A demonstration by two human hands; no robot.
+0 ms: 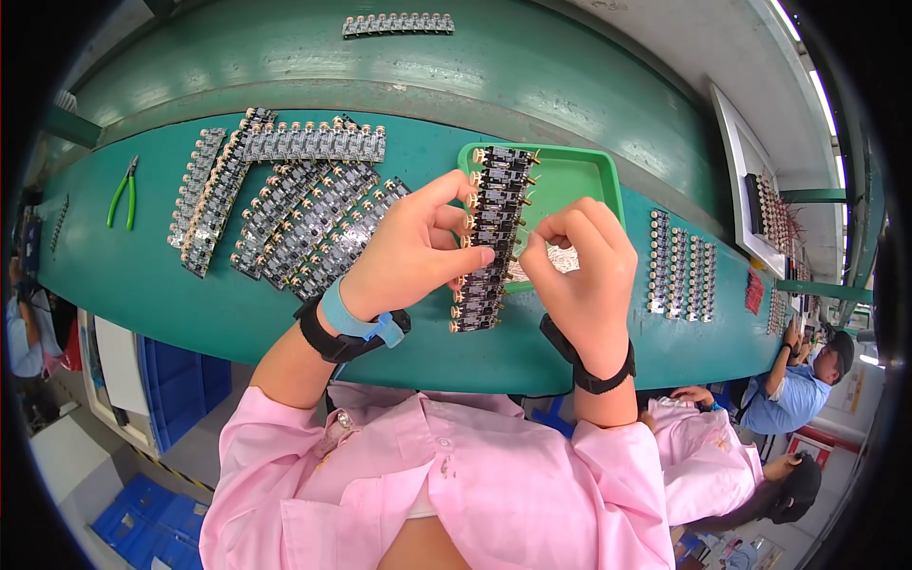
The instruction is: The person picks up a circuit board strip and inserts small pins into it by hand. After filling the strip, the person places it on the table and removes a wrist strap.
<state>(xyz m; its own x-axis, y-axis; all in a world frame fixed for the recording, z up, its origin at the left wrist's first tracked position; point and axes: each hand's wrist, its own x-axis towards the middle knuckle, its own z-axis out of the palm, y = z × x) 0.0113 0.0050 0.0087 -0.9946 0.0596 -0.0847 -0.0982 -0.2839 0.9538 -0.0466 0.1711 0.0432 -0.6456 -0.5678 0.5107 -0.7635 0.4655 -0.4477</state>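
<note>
The long strip of small black circuit boards stands nearly upright in front of me, over the near left edge of the green tray, its far end reaching up past the tray's left rim and its near end hanging above the teal workbench. Little brass-coloured parts stick out along both of its sides. My left hand has it from the left: my fingers are curled closed around the strip's edge, thumb low and forefinger high, so the strip is pinched between them. My right hand sits just to the right of the strip, fingers drawn tightly together at their tips, close against the strip's right edge; whether they pinch a small part I cannot tell, since anything there is hidden by the fingertips. A blue band and a black strap circle my left wrist, a black strap my right, and my pink sleeves come in from the near edge.

To the left, more board strips lie fanned out on the bench, some overlapping. Further left lie green-handled cutters. To the right of the tray, short rows of boards lie side by side. One more strip rests on the far ledge. Another person in pink sits at the near right
</note>
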